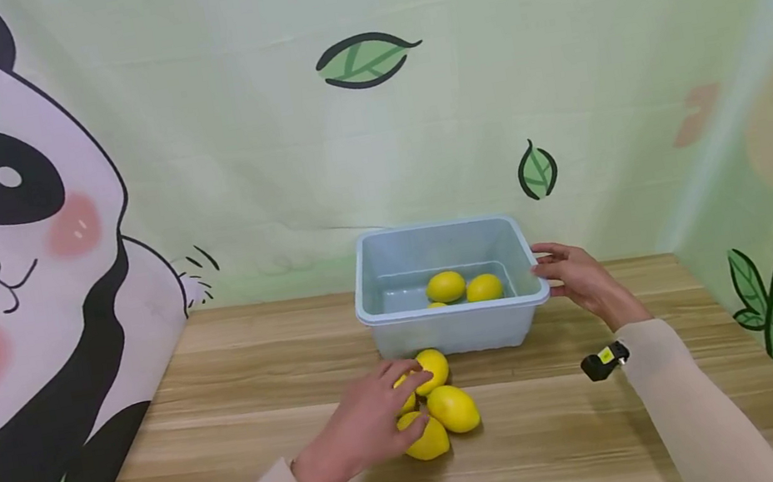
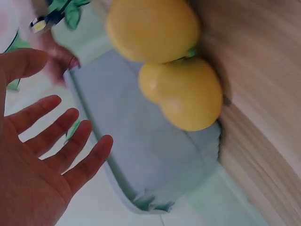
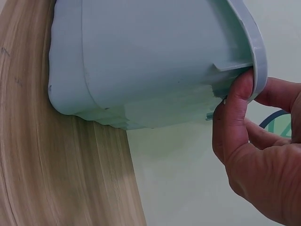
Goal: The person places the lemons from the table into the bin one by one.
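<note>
A light blue plastic bin [image 1: 447,332] stands at the back of the wooden table. Two yellow lemons [image 1: 446,286] and a sliver of a third show inside it. In front of the bin lie several more lemons [image 1: 454,409] in a cluster. My left hand [image 1: 365,421] hovers over the cluster's left side, partly hiding some of them. The left wrist view shows that hand's fingers [image 2: 89,162] spread and loosely bent, holding nothing, apart from the lemons [image 2: 188,96]. With thumb and fingers, my right hand [image 3: 263,155] pinches the bin's right rim [image 3: 260,56].
A cloth backdrop [image 1: 254,169] with a panda and leaves hangs right behind the table [image 1: 257,379]. Small black devices are strapped at both wrists, such as the right wrist camera [image 1: 605,360].
</note>
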Action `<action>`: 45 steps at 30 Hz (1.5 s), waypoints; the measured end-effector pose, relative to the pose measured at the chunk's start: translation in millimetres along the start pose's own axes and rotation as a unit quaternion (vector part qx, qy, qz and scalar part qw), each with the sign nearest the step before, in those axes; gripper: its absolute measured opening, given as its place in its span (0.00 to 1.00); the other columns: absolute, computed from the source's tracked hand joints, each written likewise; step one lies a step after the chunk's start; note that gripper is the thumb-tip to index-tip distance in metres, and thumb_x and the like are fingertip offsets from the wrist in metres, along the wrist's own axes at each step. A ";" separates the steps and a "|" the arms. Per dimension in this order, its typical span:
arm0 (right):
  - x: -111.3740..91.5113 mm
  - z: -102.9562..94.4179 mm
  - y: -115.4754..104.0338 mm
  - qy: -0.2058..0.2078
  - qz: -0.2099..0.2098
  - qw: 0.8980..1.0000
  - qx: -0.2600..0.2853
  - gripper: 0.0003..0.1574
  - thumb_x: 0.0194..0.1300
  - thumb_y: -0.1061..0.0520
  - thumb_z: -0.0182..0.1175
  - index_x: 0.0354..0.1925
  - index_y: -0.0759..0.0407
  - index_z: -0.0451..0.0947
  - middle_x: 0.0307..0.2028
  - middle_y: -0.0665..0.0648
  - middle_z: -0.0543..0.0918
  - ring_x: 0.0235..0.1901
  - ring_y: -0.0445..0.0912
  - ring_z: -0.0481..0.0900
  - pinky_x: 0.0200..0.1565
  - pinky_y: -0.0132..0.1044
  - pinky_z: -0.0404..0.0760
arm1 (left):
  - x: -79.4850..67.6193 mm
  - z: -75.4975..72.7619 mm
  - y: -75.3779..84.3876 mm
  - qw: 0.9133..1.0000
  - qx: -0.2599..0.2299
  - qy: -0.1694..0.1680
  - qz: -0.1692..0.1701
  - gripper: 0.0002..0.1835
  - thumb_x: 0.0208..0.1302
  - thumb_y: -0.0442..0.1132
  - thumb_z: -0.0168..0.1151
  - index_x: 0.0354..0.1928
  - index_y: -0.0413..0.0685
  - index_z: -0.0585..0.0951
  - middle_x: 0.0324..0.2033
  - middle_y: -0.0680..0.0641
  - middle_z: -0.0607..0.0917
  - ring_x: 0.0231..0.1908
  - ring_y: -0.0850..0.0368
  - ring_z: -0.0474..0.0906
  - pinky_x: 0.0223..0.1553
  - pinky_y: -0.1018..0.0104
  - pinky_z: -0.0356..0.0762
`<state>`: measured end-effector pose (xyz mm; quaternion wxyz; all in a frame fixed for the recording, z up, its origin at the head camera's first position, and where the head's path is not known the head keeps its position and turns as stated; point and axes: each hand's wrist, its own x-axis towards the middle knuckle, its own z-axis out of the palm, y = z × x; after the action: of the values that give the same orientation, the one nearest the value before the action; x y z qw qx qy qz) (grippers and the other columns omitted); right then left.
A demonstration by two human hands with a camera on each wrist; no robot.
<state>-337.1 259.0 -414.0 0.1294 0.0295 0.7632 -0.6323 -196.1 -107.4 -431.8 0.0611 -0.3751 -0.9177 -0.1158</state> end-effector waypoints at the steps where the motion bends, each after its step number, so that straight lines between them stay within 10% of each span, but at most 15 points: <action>1: 0.4 0.1 0.5 0.001 -0.001 1.000 0.002 0.39 0.72 0.61 0.52 0.76 0.58 0.51 0.69 0.68 0.61 0.62 0.59 0.70 0.45 0.33 0.85 | -0.5 3.2 0.6 1.000 0.017 -0.008 0.010 0.26 0.65 0.51 0.60 0.63 0.53 0.75 0.62 0.49 0.76 0.60 0.51 0.73 0.53 0.54 0.80; 15: 0.3 1.0 1.7 0.005 0.003 1.000 0.007 0.39 0.71 0.60 0.53 0.76 0.57 0.51 0.69 0.68 0.62 0.63 0.60 0.69 0.46 0.33 0.85 | -8.3 45.0 2.2 0.985 0.113 -0.054 0.122 0.23 0.62 0.57 0.64 0.57 0.60 0.77 0.54 0.53 0.78 0.52 0.56 0.75 0.42 0.65 0.81; 30: -1.2 1.8 1.4 0.006 0.003 1.000 0.013 0.39 0.71 0.60 0.53 0.76 0.57 0.52 0.67 0.67 0.63 0.61 0.58 0.70 0.46 0.34 0.85 | -13.4 63.3 -4.8 0.982 0.101 -0.111 0.113 0.19 0.61 0.56 0.64 0.52 0.60 0.78 0.44 0.57 0.79 0.43 0.62 0.76 0.37 0.69 0.76; 45: 0.6 2.4 1.6 0.004 0.006 1.000 0.013 0.39 0.72 0.60 0.52 0.76 0.57 0.50 0.70 0.68 0.61 0.64 0.60 0.68 0.46 0.33 0.85 | 15.7 -14.7 16.1 0.991 0.013 0.022 0.133 0.16 0.59 0.54 0.63 0.45 0.55 0.80 0.37 0.56 0.81 0.27 0.66 0.72 0.23 0.80 0.64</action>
<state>-337.0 257.0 -416.0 0.1296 0.0380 0.7553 -0.6414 -195.6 -89.6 -411.8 0.1007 -0.4903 -0.8595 -0.1033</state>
